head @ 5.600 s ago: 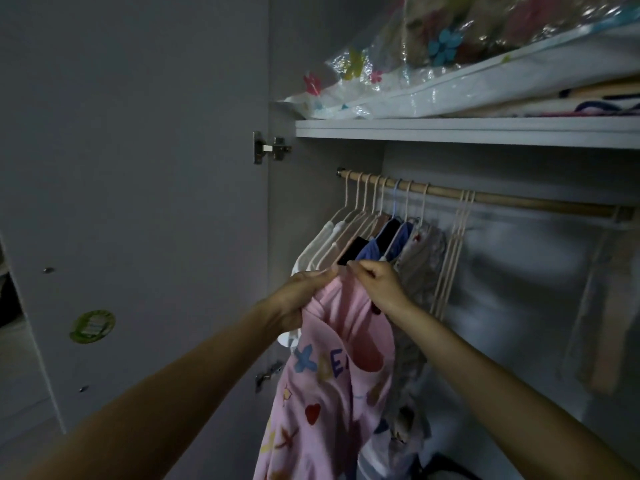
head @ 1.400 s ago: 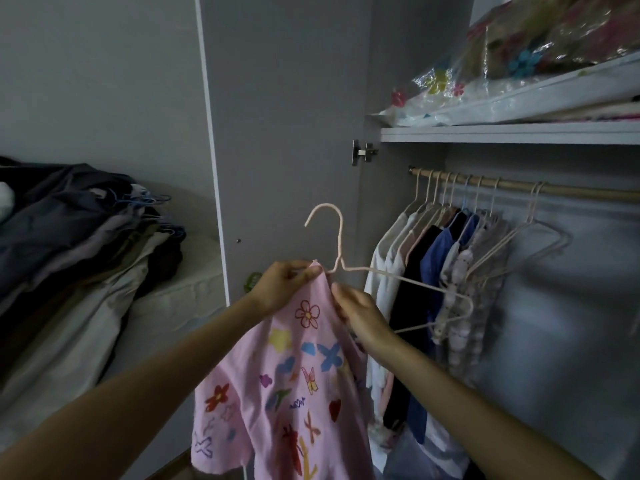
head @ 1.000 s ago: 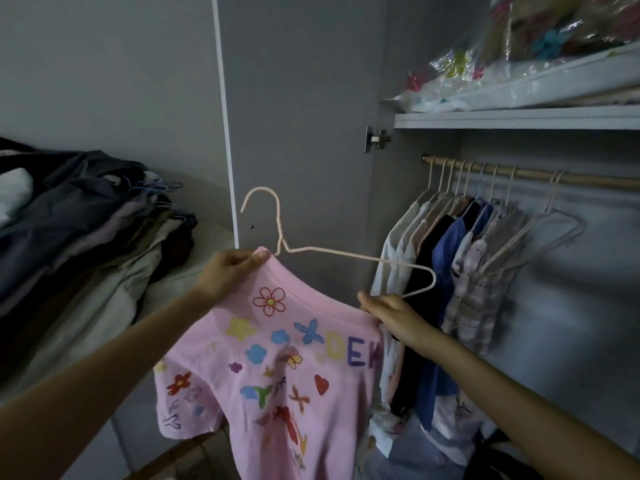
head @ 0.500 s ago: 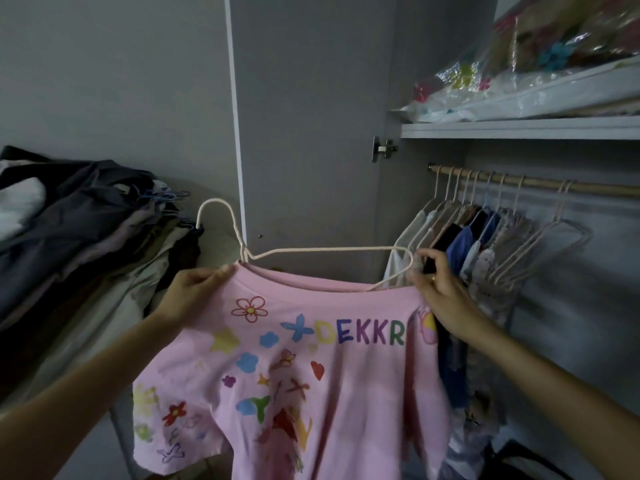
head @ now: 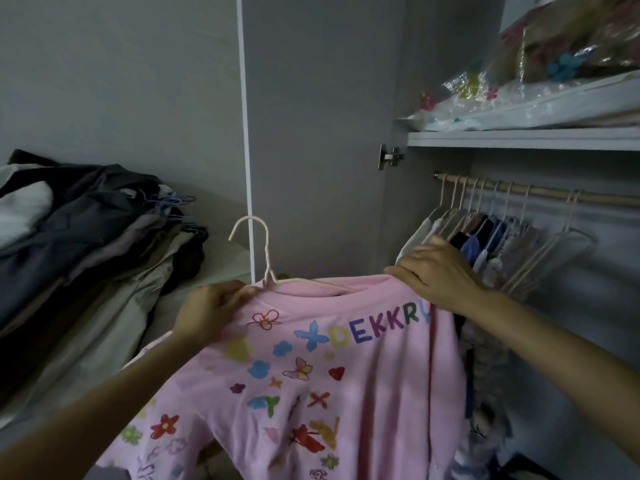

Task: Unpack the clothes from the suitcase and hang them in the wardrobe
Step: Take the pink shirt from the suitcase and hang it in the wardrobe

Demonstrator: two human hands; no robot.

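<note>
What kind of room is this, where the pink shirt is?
Probably a bedroom, at an open wardrobe: clothes hang on a wooden rail, bagged bedding sits on the shelf above, and more clothes lie piled on what looks like a bed.

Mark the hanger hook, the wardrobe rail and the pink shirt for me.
hanger hook (head: pixel 258 225): head view, top of the curved hook.
wardrobe rail (head: pixel 609 199): head view, bare wood right of the hung hangers.
pink shirt (head: pixel 363 393): head view, middle of the printed front.

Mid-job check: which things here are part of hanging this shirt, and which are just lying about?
In play: pink shirt, hanger, left hand, right hand, wardrobe rail.
Lying about: clothes pile, bagged bedding on the shelf, hung clothes.
</note>
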